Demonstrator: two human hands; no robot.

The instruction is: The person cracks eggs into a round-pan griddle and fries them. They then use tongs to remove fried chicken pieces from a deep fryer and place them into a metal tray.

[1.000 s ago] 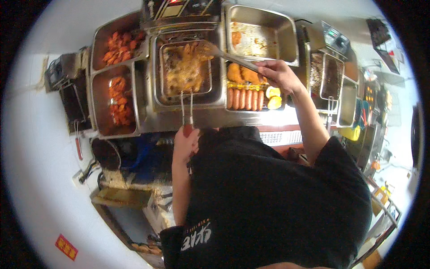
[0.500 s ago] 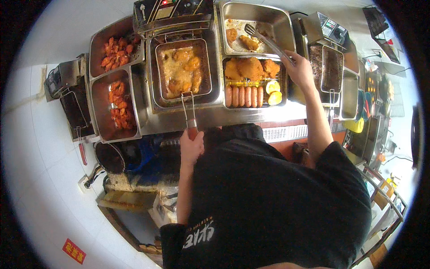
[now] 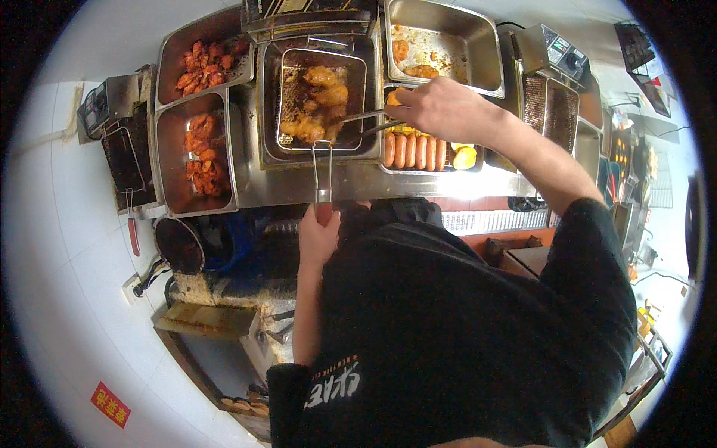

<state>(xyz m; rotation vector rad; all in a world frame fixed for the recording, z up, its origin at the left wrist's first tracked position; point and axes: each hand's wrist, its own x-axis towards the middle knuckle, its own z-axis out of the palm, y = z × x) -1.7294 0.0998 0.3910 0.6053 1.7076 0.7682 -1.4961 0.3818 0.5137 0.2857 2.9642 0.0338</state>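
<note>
My left hand (image 3: pixel 319 237) is wrapped round the red handle of a wire fryer basket (image 3: pixel 364 86). Golden-brown fried pieces (image 3: pixel 326 93), like battered chicken, lie in the basket, which sits over the fryer well with its mesh showing. My right hand (image 3: pixel 441 108) grips metal tongs (image 3: pixel 366 116), their arms reaching left over the basket's right rim. The tong tips are beside the lower fried pieces; whether they pinch one I cannot tell. My right hand and forearm partly cover a tray with sausages (image 3: pixel 414 151) and yellow rounds (image 3: pixel 464 157).
Two steel pans of reddish pieces (image 3: pixel 200 138) stand at the left. A deep steel pan (image 3: pixel 478 48) with a few fried pieces is at the back right. Other fryers stand at the far left (image 3: pixel 123 160) and right (image 3: pixel 549 101). The steel counter edge (image 3: pixel 276 187) runs in front.
The tongs in my right hand have moved left from the back right pan to the basket. Bubbling oil no longer covers the fried pieces; the basket appears raised. My left hand keeps its grip.
</note>
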